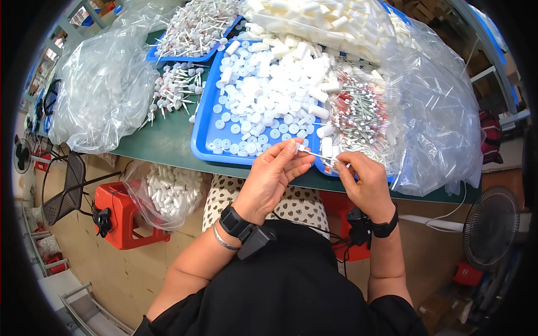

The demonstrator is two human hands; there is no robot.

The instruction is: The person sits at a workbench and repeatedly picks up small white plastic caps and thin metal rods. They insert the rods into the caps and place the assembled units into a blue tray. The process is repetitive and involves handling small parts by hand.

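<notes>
Over the front edge of the blue tray (197,137), my left hand (270,178) pinches a small white plastic piece (302,148) between thumb and fingertips. From it a thin pale rod (316,154) runs across to my right hand (365,180), whose thumb and forefinger are closed on its other end. How the rod and the piece join is too small to tell. Many translucent white discs (255,117) with holes lie in the tray behind my left hand. White cylinders (318,111) are mixed among them. Beyond my right hand is a heap of thin metal rods with red and white parts (361,106).
At the back left, another blue tray (210,57) holds white-capped stick pieces, and a loose pile (178,89) lies beside it. Clear plastic bags (101,92) flank the green table (151,147). Below stand a red stool (120,218), a bag of white cylinders (174,187) and a fan (491,227).
</notes>
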